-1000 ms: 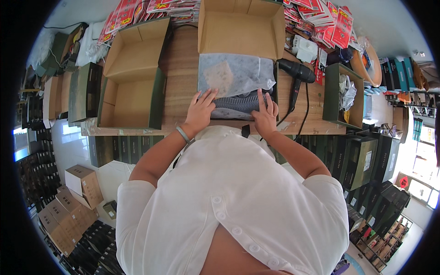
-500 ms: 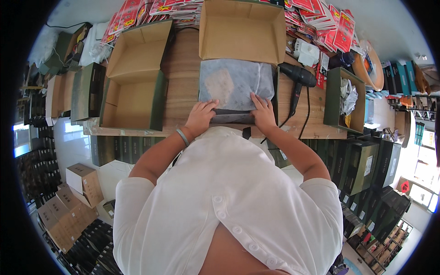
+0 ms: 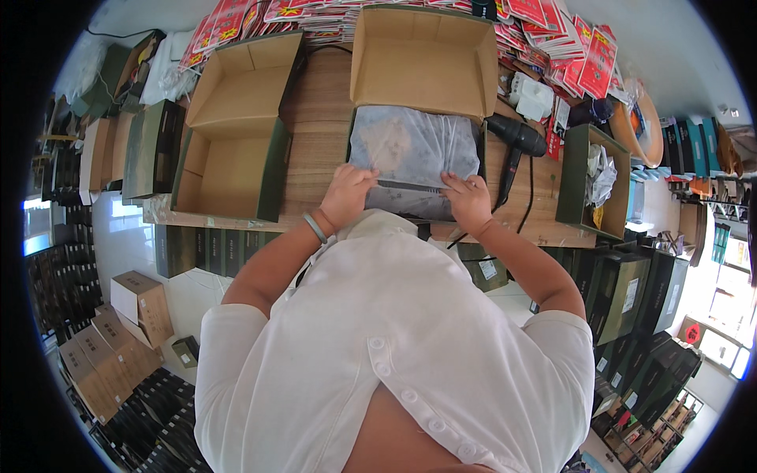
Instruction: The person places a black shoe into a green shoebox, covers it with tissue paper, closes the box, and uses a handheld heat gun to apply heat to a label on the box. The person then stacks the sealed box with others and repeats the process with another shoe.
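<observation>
An open shoebox, dark green outside and brown inside, stands in front of me with its lid raised at the back. Translucent greyish tissue paper covers its contents, and a brownish shape shows faintly through on the left. A dark gap runs across near the front, where another part of the paper lies. My left hand pinches the paper's edge at the left of this gap. At the right end, my right hand has its fingers curled closed on the same paper. What lies beneath the paper is hidden.
A second open box stands to the left. Right of the paper-filled box lies a black hair dryer with its cord, then a green box holding crumpled plastic. Red printed cards pile up along the back. Stacked boxes fill the right side below the table.
Both hands lay with fingers spread on the paper; now they are closed on its edge. The right hand has shifted slightly right, and paper shows over more of the box's front part.
</observation>
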Motion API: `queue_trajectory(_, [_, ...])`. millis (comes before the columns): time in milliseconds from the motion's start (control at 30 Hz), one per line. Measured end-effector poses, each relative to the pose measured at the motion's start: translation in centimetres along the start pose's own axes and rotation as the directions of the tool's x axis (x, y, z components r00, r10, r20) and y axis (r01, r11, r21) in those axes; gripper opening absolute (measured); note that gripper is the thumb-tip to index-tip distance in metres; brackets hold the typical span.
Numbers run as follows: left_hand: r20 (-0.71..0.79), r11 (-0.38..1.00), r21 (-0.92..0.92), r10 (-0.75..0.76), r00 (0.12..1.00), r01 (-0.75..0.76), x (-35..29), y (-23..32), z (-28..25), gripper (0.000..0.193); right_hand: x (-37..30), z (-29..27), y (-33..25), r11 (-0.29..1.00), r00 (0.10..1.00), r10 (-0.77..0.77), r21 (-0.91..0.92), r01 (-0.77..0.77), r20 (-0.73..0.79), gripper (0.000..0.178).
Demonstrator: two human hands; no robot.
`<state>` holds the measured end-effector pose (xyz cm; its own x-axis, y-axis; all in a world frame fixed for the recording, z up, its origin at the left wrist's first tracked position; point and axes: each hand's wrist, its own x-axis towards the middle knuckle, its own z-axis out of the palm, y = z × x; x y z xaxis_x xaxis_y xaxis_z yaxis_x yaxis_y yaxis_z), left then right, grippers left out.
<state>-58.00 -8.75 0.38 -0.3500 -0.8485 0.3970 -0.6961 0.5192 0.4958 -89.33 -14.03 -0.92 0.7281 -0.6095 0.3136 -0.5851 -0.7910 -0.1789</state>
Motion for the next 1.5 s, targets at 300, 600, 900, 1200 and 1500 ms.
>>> queue_trajectory(300, [-0.228, 0.995, -0.007, -0.096, 0.969, 0.097, 7.1, 1.0, -3.2, 0.008, 5.6, -4.5, 1.5, 0.985, 0.974, 0.135, 0.130, -0.112, -0.181, 0.015])
queue_trajectory(600, [-0.310, 0.976, -0.036, -0.216, 0.926, 0.216, 10.0, 3.4, -6.7, 0.007, 8.4, -9.1, 1.3, 0.944, 0.967, 0.154, 0.320, -0.083, -0.203, 0.024])
queue_trajectory(900, [-0.240, 0.997, 0.045, -0.057, 0.969, 0.070, 11.5, 4.5, -4.8, 0.007, 4.3, -3.6, 1.0, 0.903, 0.849, 0.352, 0.381, -0.198, -0.395, 0.027])
queue_trajectory(1200, [-0.288, 1.000, -0.019, 0.012, 0.957, -0.018, 14.4, 9.8, -3.2, 0.007, 1.2, -3.2, 1.4, 0.758, 0.658, 0.615, 0.556, -0.341, -0.435, 0.029])
queue_trajectory(1500, [-0.331, 1.000, -0.002, 0.003, 0.943, -0.004, 15.6, 8.3, -6.2, 0.011, 5.2, -4.5, -1.5, 0.537, 0.562, 0.753, 0.813, -0.223, -0.343, 0.022])
